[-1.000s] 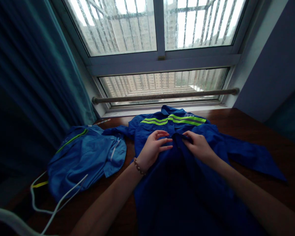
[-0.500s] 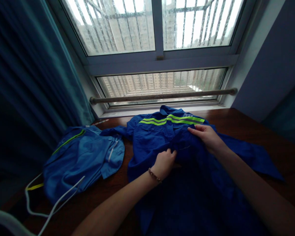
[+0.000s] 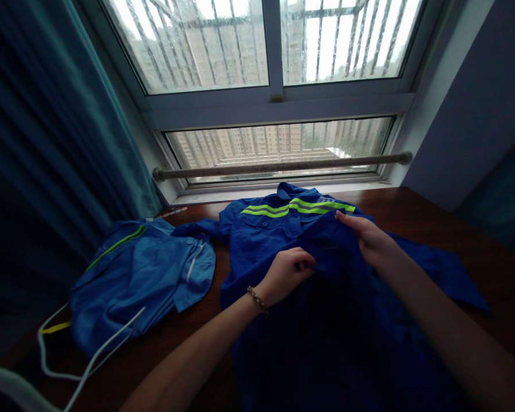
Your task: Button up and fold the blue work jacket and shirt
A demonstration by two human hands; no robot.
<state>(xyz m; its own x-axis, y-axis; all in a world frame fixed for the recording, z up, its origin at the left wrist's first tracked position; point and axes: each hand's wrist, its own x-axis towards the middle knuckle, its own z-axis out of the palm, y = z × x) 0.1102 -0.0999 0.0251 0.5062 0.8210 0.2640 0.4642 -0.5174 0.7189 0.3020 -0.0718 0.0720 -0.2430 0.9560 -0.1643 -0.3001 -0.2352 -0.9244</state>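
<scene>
A dark blue work jacket with a yellow-green and grey reflective stripe across the chest lies spread on the brown wooden table. Its collar points to the window. My left hand, with a beaded bracelet at the wrist, is closed in a pinch on the cloth at the middle of the jacket. Higher up on the right, my right hand grips a lifted fold of the jacket front between thumb and fingers, just below the stripe. The lower part of the jacket is in deep shadow.
A lighter blue garment with a green stripe lies crumpled on the left of the table. Near it is a white cord or wire loop with a yellow piece. Beyond stand a window, a horizontal rail and a blue curtain.
My right hand has lifted and pulled the jacket's front fold slightly up and to the right. My left hand has shifted a little, its fingers now turned to the right. The view has moved slightly.
</scene>
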